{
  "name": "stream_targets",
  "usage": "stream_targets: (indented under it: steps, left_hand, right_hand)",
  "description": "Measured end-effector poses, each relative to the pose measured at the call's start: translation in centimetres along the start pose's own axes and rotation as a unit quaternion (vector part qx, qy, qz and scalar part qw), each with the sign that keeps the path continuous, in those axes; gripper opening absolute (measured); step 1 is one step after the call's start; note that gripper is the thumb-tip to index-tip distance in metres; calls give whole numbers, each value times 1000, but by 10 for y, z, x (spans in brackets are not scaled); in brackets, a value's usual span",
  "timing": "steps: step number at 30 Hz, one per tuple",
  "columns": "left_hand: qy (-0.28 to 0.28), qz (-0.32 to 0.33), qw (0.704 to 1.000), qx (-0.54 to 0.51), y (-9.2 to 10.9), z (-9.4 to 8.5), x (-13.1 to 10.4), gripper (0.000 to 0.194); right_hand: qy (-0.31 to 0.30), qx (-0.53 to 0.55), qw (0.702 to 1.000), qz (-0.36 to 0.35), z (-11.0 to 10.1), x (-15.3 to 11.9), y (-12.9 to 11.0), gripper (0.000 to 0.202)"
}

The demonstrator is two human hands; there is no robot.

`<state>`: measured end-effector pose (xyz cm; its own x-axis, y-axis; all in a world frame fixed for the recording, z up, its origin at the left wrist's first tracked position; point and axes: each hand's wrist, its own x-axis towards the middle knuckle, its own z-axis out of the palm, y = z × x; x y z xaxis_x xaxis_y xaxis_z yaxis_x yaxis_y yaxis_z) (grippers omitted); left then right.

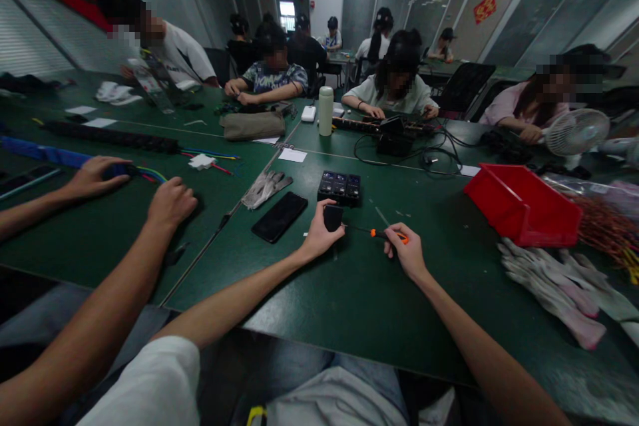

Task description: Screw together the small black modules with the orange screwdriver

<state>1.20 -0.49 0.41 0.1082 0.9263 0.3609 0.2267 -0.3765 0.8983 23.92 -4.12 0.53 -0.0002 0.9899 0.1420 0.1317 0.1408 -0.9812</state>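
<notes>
My left hand [324,233] grips a small black block [333,217] between thumb and fingers, just above the table. My right hand [405,249] is closed round a screwdriver [380,233] with an orange and black handle. Its thin shaft points left, and its tip reaches close to the block's right side; whether they touch I cannot tell. Just beyond my left hand sits a black case with several compartments [340,186]. A thin pale strip [382,215] shows by my right fingertips; I cannot tell if it is held.
A black phone [279,216] and a crumpled glove [266,189] lie left of the case. On the right are a red bin [524,206], more gloves [554,286] and copper-coloured wires [606,226]. At left, a co-worker's hands [172,203] handle a blue-sleeved cable [54,153]. Other people sit opposite.
</notes>
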Motion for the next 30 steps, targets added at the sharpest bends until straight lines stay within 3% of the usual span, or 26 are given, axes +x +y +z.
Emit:
stream_targets:
  steps: [9,15,23,30]
  left_hand:
    - [19,-9,1000,0,2,-1,1,54]
    - [18,-3,1000,9,3,-1,1,54]
    - [3,-2,1000,3,2,-1,0,54]
    - [14,-4,1000,8,3,-1,0,54]
  right_hand:
    - [2,51,998,-22,-3,2,6,38]
    - [0,68,997,-26,0,2,2,25]
    - [-11,23,999,27,-2,0,3,27]
    - [11,37,999,-19,-4,1,3,36]
